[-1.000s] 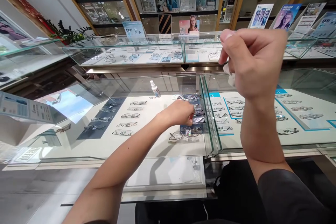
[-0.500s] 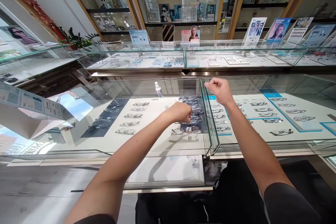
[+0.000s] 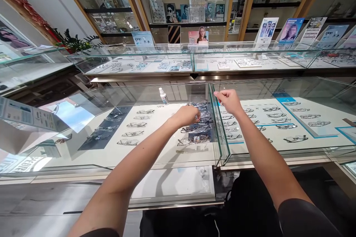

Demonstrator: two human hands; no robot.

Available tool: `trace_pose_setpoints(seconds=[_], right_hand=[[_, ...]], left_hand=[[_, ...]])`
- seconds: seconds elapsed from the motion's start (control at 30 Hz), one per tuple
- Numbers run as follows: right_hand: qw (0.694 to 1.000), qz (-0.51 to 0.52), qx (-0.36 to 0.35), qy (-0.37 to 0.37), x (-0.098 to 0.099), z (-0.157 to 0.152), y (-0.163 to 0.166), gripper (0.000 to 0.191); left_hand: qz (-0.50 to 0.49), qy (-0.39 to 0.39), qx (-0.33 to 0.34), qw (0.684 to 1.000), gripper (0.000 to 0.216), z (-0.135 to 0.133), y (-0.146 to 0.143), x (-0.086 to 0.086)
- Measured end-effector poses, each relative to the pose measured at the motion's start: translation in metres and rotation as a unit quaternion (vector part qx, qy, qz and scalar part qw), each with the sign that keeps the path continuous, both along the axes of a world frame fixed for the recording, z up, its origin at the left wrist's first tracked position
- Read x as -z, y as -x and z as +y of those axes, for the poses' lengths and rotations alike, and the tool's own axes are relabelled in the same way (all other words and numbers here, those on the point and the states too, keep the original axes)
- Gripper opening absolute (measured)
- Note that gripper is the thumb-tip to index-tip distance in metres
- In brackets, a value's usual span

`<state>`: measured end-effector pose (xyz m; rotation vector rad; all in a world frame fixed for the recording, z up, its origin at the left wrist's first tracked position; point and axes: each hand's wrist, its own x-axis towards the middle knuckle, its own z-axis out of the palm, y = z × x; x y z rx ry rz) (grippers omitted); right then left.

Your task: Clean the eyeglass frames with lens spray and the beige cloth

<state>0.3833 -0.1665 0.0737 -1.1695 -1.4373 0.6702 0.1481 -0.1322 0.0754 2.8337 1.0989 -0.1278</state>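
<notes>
My left hand (image 3: 187,116) is closed, fingers curled down, over a column of eyeglasses (image 3: 194,140) on a dark mat in the glass display case (image 3: 167,160). Whatever its fingers hold, if anything, is hidden. My right hand (image 3: 228,100) is also closed, thumb and fingers pinched together beside the glass partition (image 3: 218,129) between two cases. I cannot make out anything in that pinch. A white spray bottle (image 3: 164,96) stands behind my left hand. More eyeglasses (image 3: 132,133) lie in rows left of it.
Eyeglasses on blue-edged white mats (image 3: 295,139) fill the right case. A folded card display (image 3: 30,118) stands at the left. Another glass counter (image 3: 158,67) with advertising cards runs across the back, before shelves (image 3: 183,25). Below the case is a white tray (image 3: 172,196).
The view has shifted slightly, so the counters sit a little further left. My right hand is slightly lower, and my left hand stays over the same eyeglasses. Both remain closed.
</notes>
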Motion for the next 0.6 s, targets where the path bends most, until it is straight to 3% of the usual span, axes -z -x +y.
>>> trace_pose_setpoints(seconds=[0.1,0.2,0.3,0.47,0.53,0.6], right_hand=[[0.999,0.027,0.027,-0.012,0.001,0.005,-0.009,0.054],[0.997,0.05,0.059,-0.019,-0.001,0.007,-0.018,0.051],[0.996,0.063,0.06,-0.007,-0.002,0.005,-0.017,0.047],[0.997,0.013,-0.069,0.044,-0.003,-0.006,0.012,0.032],[0.995,0.003,-0.089,0.048,-0.001,-0.01,0.024,0.033],[0.995,0.004,-0.085,0.044,0.002,-0.013,0.031,0.033]], left_hand=[[-0.058,0.06,0.015,0.996,0.018,0.003,0.01,-0.011],[-0.182,0.185,0.01,0.966,0.022,0.01,0.019,-0.024],[-0.355,0.252,-0.016,0.9,0.031,0.017,0.019,-0.024],[-0.611,0.252,-0.063,0.748,0.038,0.023,0.0,0.0],[-0.644,0.262,-0.09,0.713,0.04,0.022,-0.004,0.01],[-0.653,0.271,-0.106,0.7,0.041,0.019,-0.004,0.017]])
